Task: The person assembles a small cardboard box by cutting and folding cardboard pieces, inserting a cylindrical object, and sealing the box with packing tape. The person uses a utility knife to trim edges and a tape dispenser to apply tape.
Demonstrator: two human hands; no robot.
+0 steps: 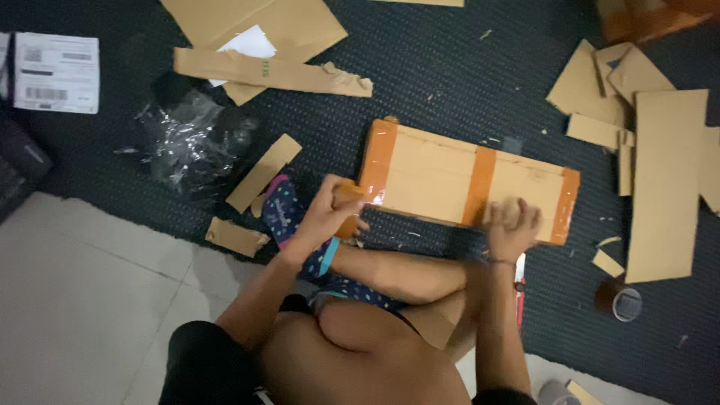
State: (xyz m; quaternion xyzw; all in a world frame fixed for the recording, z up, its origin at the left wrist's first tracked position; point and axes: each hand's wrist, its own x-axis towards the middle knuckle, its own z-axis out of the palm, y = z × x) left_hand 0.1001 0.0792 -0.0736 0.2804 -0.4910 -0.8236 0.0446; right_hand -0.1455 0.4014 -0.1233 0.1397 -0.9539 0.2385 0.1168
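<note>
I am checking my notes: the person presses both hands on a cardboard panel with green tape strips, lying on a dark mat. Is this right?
Not quite. In the head view the tape strips on the cardboard panel are orange, not green. The left hand and right hand do press on it, on the dark mat.

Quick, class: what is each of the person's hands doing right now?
Left hand: closed on the left end of the taped cardboard panel.
Right hand: fingers curled, pressing on the panel's near right edge; a grip cannot be told.

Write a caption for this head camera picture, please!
Left hand and right hand press a taped cardboard box on dark carpet.
</note>
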